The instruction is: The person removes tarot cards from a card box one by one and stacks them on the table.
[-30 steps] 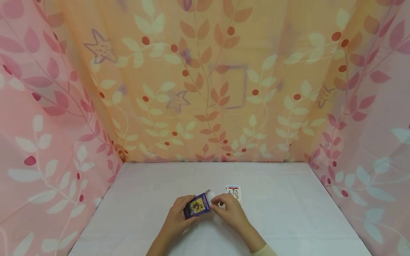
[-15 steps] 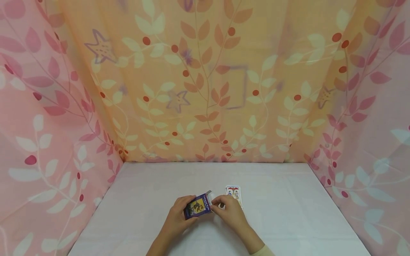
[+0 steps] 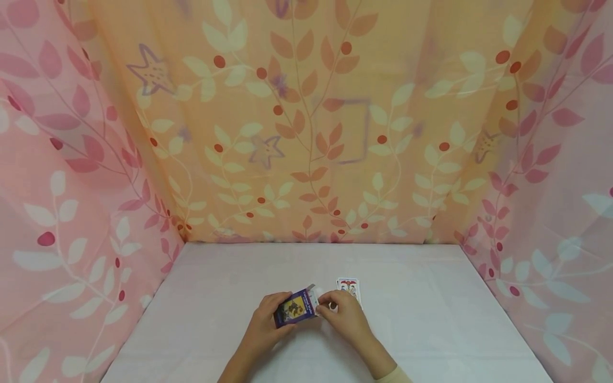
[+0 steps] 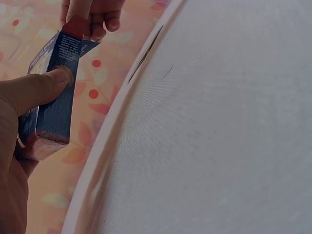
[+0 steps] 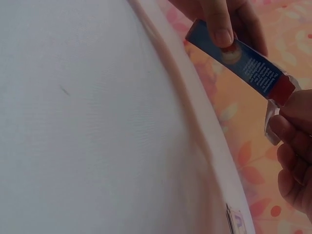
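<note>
My left hand (image 3: 268, 319) grips a dark blue tarot card box (image 3: 294, 308), its thumb along one narrow side. The box is held above the table, tilted, with its open end to the right and a flap standing out. At that end my right hand (image 3: 345, 316) pinches the pale edge of tarot cards (image 3: 314, 296) that show at the opening; its fingertips partly hide them. In the right wrist view, the curled fingers of my right hand (image 5: 297, 146) are close against the box (image 5: 243, 63) and its loose flap (image 5: 271, 124).
A small stack of tarot cards (image 3: 348, 287) lies face up on the white-covered table (image 3: 215, 298), just behind my right hand and partly covered by it. Leaf-patterned cloth (image 3: 306, 133) hangs at the back and both sides.
My right hand's fingertips have shifted slightly right, away from the box, and a bit more pale card edge shows at the opening. My left hand and the box stay nearly in place.
</note>
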A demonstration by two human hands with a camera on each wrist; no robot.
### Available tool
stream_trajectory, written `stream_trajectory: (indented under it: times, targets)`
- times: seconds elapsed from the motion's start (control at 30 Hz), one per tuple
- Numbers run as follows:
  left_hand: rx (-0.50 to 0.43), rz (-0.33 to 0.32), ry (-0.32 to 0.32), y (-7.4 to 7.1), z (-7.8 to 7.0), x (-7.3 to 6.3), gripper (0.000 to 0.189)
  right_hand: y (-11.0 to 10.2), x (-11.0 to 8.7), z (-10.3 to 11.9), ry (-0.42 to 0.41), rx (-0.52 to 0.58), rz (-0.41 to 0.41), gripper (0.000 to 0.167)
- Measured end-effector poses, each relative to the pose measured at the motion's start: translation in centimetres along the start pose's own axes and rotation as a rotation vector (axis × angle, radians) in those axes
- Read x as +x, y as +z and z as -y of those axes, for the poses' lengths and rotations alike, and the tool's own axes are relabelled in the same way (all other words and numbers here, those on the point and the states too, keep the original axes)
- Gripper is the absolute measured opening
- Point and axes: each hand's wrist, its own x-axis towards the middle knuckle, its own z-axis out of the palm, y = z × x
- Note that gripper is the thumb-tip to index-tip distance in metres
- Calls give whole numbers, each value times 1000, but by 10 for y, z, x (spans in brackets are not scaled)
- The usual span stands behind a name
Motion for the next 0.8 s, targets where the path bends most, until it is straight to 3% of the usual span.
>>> stream_trajectory:
  times: [0.23, 0.47, 0.67, 0.8]
  targets:
    - [8, 11, -6, -1, 0, -1, 83, -2, 2, -1, -25, 12, -25, 12]
    - [29, 19, -11, -1, 1, 0, 82, -6, 4, -1, 30, 46, -13, 12]
    - [-5, 31, -56, -2, -1, 0, 80, -12, 4, 0, 92, 136, 34, 10]
    - [-10, 22, -40, -2, -1, 0, 80, -15, 5, -1, 102, 162, 39, 10]
